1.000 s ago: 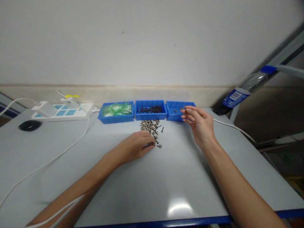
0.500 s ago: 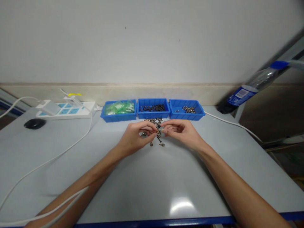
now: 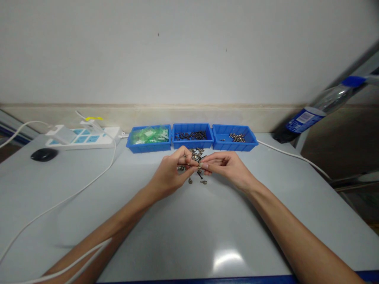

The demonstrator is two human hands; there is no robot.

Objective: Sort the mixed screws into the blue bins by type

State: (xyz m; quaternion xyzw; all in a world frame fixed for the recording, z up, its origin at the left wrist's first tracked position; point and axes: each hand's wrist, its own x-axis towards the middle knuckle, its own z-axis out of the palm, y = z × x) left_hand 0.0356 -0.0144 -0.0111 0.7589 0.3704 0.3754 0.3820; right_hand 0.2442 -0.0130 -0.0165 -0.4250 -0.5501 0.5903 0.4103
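Observation:
Above a small pile of mixed screws and metal fittings, my two hands meet at the fingertips. My left hand is closed in a pinch of thumb and index finger, its other fingers curled. Opposite it, my right hand pinches too, its thumb touching the left fingertips. Between the tips shows a tiny brass-coloured metal piece, too small to name and mostly hidden. A dark screw and two loose fittings, one being a short metal fitting, lie just below the hands.
Along the wall stand a blue bin of green plastic packets, another blue bin of dark screws, and a third blue bin of brassy fittings. A power strip, black mouse and white cable lie left; a bottle leans right.
My hands have come together: the right fingertips now touch the left ones, where a gap was before. My left index finger has straightened. The view has shifted slightly.

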